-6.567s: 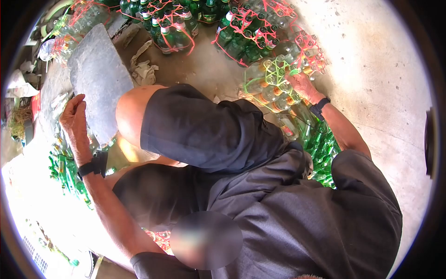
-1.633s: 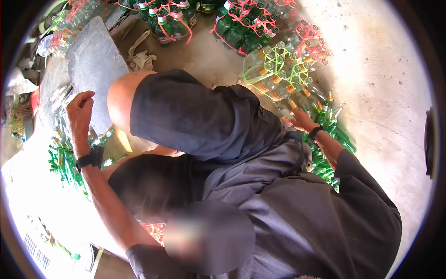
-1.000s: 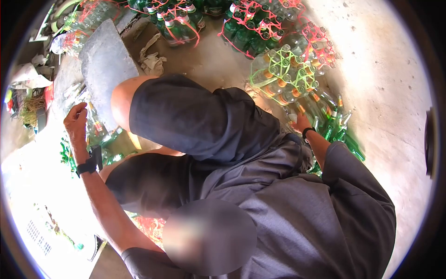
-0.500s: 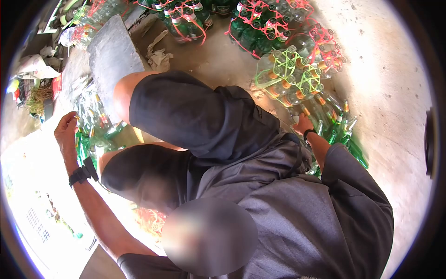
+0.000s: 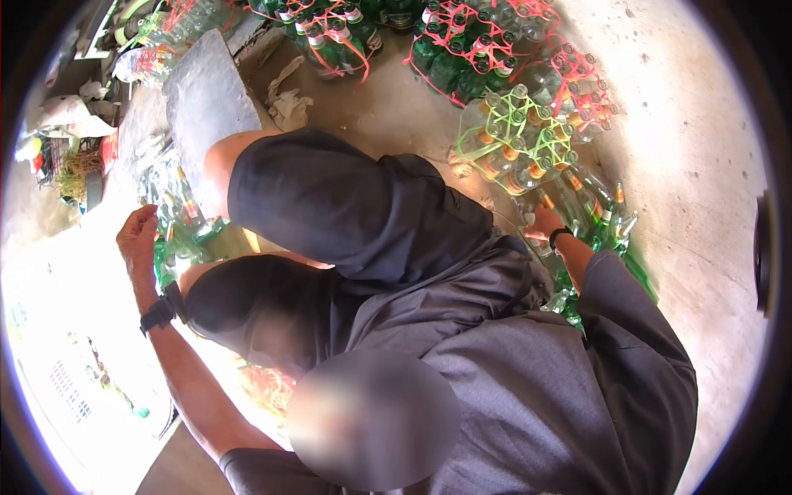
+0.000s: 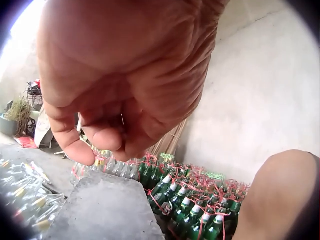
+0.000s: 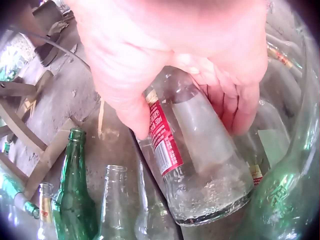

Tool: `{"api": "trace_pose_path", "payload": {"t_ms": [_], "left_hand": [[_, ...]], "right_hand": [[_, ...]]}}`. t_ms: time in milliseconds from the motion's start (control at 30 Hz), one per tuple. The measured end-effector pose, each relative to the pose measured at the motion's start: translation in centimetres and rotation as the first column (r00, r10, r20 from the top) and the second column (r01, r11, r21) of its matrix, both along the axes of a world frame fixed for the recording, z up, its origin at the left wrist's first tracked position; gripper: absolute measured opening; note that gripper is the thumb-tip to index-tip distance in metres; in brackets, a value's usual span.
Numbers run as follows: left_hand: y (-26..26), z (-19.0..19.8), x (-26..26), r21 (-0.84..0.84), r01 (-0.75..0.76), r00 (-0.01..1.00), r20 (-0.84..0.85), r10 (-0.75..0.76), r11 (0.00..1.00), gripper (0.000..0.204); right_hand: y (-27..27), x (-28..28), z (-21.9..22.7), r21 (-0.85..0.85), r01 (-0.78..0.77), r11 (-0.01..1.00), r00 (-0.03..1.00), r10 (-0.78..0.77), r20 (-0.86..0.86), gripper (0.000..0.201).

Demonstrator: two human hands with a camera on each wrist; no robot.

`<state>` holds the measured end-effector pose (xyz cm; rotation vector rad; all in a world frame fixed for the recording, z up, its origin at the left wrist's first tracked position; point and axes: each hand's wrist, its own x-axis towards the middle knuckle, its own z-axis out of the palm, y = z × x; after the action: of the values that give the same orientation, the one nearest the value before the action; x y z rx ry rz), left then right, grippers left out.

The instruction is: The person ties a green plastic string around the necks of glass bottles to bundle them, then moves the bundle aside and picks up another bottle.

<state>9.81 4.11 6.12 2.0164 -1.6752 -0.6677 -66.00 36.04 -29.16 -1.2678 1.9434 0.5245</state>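
My right hand (image 5: 544, 223) grips a clear glass bottle (image 7: 207, 155) with a red label. In the right wrist view the thumb lies on one side of it and the fingers on the other; the palm covers its upper part. Loose green and clear bottles lie around that hand, among them a green bottle (image 7: 75, 195) and a clear bottle (image 7: 114, 200). Out to the other side, my left hand (image 5: 139, 238) hangs in the air with loosely bent fingers (image 6: 80, 151) and nothing visible in them. Below it are more loose bottles (image 5: 183, 202).
Clear bottles tied with green string (image 5: 516, 136) stand beyond the right hand. Farther back are green bottles bound in red string (image 5: 458, 58). A grey slab (image 5: 208, 95) lies beyond the bent knee (image 5: 235, 161). Wooden bars (image 7: 47, 155) lie on the floor at the right wrist view's left.
My right hand has left the green-string bundle and come down and nearer, to the loose bottles, taking hold of a clear one. The left hand has dropped slightly. The head view has shifted.
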Motion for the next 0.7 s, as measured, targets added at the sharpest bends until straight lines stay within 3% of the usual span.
{"api": "trace_pose_path", "payload": {"t_ms": [500,700], "left_hand": [[-0.5,-0.7,-1.3,0.013,0.067,0.998,-0.014,-0.067,0.998,0.022],[-0.5,-0.9,-1.2,0.034,0.086,0.995,-0.053,-0.084,0.996,0.021]], "right_hand": [[-1.9,1.0,5.5,0.219,0.028,0.975,0.991,-0.055,0.121,0.033],[-1.4,1.0,3.7,0.267,0.074,0.961,0.98,-0.12,0.157,0.03]]}}
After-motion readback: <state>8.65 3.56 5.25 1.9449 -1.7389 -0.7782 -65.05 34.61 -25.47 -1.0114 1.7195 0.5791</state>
